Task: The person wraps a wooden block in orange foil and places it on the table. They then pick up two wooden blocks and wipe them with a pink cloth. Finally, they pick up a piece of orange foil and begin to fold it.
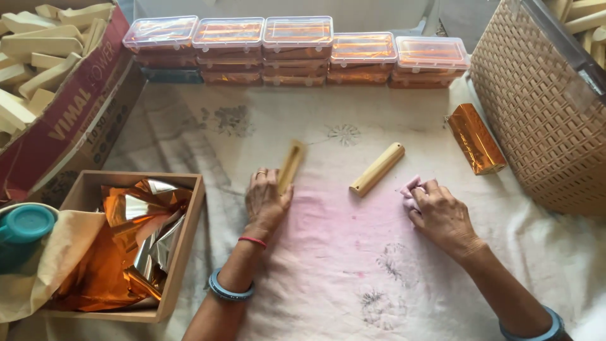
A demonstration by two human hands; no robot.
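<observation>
Fingers of left hand (265, 201) pinch a smooth wooden stick (290, 166); right hand (439, 211) clutches crumpled pink cloth (410, 189) (soft).

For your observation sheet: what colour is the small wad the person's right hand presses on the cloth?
Pink wad, under the right hand; head view.

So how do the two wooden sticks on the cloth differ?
The left stick is held on edge under the left hand, nearly upright in the picture; the right stick lies flat, untouched, slanting diagonally, beside the right hand. Both are pale wood and look similar in length.
</observation>
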